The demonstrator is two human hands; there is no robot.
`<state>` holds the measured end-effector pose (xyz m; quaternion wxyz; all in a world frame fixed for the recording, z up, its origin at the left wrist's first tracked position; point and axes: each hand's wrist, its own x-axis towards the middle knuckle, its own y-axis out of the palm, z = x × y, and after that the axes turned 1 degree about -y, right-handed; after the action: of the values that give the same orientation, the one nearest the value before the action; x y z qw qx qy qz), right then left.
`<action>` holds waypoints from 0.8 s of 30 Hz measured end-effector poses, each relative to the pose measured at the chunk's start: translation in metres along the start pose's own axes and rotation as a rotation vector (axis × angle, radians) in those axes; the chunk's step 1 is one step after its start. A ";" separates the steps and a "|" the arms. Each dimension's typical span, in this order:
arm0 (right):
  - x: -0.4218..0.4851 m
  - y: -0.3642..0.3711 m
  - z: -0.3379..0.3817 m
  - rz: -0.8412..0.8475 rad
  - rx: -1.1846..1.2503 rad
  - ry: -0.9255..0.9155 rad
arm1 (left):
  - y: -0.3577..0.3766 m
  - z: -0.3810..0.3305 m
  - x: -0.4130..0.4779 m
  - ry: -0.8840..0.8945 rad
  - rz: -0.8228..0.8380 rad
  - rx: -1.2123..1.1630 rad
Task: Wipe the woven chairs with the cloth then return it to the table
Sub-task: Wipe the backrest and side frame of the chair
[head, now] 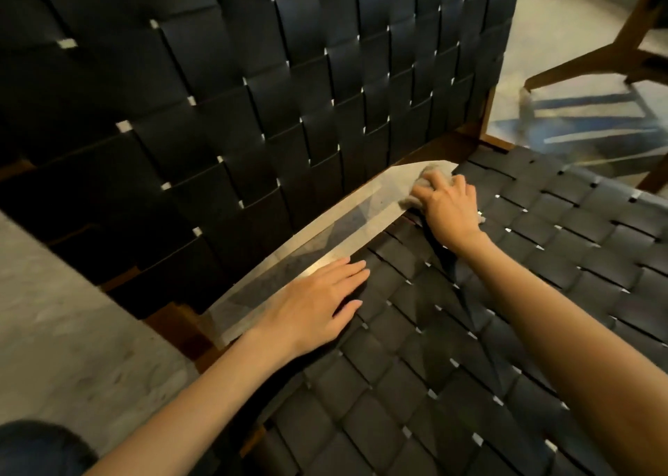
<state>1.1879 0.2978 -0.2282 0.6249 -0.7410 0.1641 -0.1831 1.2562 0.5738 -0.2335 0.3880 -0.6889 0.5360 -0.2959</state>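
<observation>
At the back rail point(325, 244) of a black woven chair point(253, 78), toward 3 o'clock of centre, the right hand point(450, 210) curls its fingers over a grey cloth point(433, 170), pressing it against the rail's far end. Toward 6 o'clock, the left hand point(314, 305) lies flat, fingers straight and close together, across the rail and the seat point(470, 349).

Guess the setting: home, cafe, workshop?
Likely an indoor seating or dining area; home or cafe, cannot tell. Cues: the black woven chair on a wooden frame, more wooden furniture legs beyond it, and a pale floor.
</observation>
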 end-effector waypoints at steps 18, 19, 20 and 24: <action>0.031 0.001 -0.037 -0.045 0.069 0.205 | 0.011 0.014 0.011 -0.032 0.142 -0.010; 0.026 0.001 -0.032 -0.053 0.087 0.163 | 0.009 0.014 0.003 -0.051 0.144 -0.019; 0.022 0.002 -0.026 -0.060 0.115 0.135 | 0.007 0.014 -0.004 -0.068 0.145 -0.028; -0.004 0.002 0.008 -0.079 0.212 0.065 | 0.000 0.012 -0.036 -0.124 0.131 -0.063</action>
<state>1.1884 0.3059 -0.2311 0.6865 -0.6701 0.1348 -0.2479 1.2568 0.6114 -0.2391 0.4170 -0.6812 0.5639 -0.2099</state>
